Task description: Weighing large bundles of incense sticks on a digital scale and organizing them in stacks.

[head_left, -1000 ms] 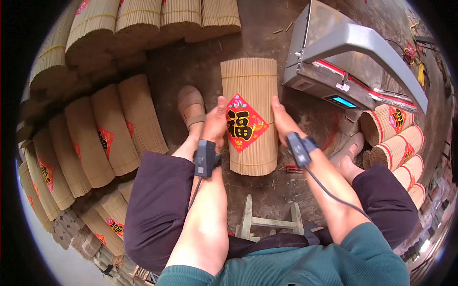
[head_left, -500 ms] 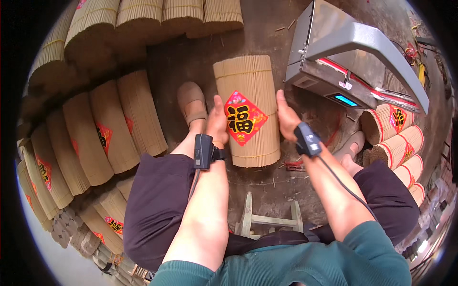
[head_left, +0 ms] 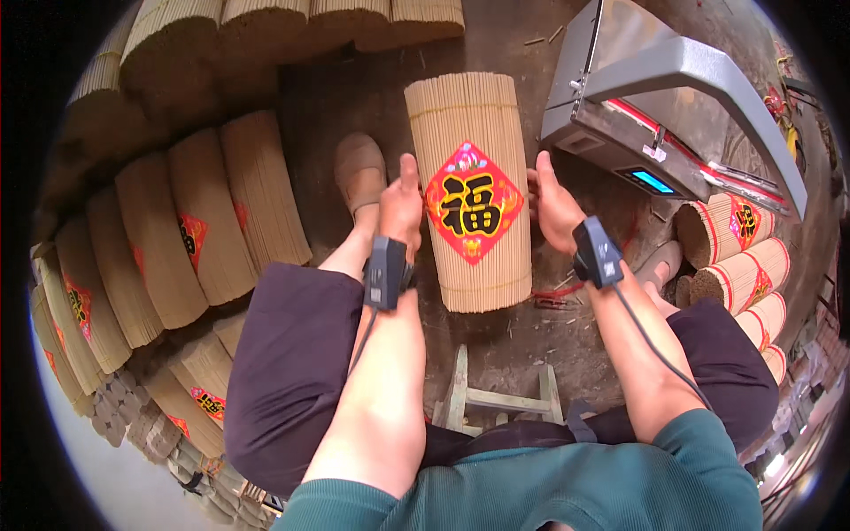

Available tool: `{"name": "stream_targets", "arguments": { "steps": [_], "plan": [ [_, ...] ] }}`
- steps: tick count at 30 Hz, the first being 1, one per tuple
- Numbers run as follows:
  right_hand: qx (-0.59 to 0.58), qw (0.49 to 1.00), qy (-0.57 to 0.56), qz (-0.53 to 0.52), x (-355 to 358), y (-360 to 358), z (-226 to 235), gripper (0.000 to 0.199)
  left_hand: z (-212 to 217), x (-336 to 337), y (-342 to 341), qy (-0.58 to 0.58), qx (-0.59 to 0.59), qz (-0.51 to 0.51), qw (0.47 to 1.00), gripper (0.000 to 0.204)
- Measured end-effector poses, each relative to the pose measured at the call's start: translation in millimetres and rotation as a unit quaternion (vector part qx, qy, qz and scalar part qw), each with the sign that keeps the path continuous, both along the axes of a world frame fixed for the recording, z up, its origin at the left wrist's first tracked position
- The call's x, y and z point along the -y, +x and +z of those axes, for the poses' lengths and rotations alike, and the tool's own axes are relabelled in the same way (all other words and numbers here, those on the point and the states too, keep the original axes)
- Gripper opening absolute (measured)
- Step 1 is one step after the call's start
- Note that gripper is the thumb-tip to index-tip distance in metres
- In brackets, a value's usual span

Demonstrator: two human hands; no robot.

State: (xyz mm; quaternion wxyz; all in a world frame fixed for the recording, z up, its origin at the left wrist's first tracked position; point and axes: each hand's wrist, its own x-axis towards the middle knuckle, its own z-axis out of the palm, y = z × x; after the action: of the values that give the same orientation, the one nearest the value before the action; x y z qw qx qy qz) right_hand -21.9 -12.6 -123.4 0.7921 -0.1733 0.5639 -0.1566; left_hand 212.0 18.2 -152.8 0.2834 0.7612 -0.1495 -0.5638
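A thick bundle of thin tan sticks (head_left: 478, 283) stands between my hands, bound by yellow bands near its top and bottom. On its front is a red diamond-shaped label (head_left: 475, 159) with a large black and gold character. My left hand (head_left: 401, 212) presses its left side with the thumb pointing up. Against the right side is my right hand (head_left: 556, 211), its thumb raised and its fingertips partly hidden behind the bundle. Together the two hands grip it. Each wrist wears a dark strapped device with a cable.
To the right stands a grey metal machine (head_left: 611, 133) with a large arched handle and a lit blue display. Similar bundles (head_left: 208, 230) line the left side and the top. More, with red bands, lie stacked (head_left: 739, 270) at right. A small wooden stool (head_left: 505, 401) is below.
The bundle has turned between my hands, so its label has come from the left side to the middle front. It looks slightly larger and nearer. My right hand has moved to the right with it.
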Motion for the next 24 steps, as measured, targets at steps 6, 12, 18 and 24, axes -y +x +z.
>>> {"name": "stream_targets", "arguments": {
  "steps": [6, 12, 18, 24],
  "plan": [
    [-0.02, 0.993, -0.081, 0.078, -12, 8, -35, 0.082, 3, -3, -1, 0.053, -0.065, -0.025, 0.996, 0.08],
    [-0.086, 0.992, -0.09, 0.025, -12, 5, -65, 0.08, -7, -1, -42, -0.008, -0.037, 0.027, 0.999, 0.097],
    [-0.023, 0.999, -0.025, 0.027, -2, 19, 11, 0.069, 4, 3, 0, -0.008, -0.095, 0.078, 0.992, 0.092],
    [-0.153, 0.973, -0.162, 0.056, -25, 16, -34, 0.095, 0, -8, -18, -0.03, -0.212, 0.085, 0.973, 0.094]
  ]
}}
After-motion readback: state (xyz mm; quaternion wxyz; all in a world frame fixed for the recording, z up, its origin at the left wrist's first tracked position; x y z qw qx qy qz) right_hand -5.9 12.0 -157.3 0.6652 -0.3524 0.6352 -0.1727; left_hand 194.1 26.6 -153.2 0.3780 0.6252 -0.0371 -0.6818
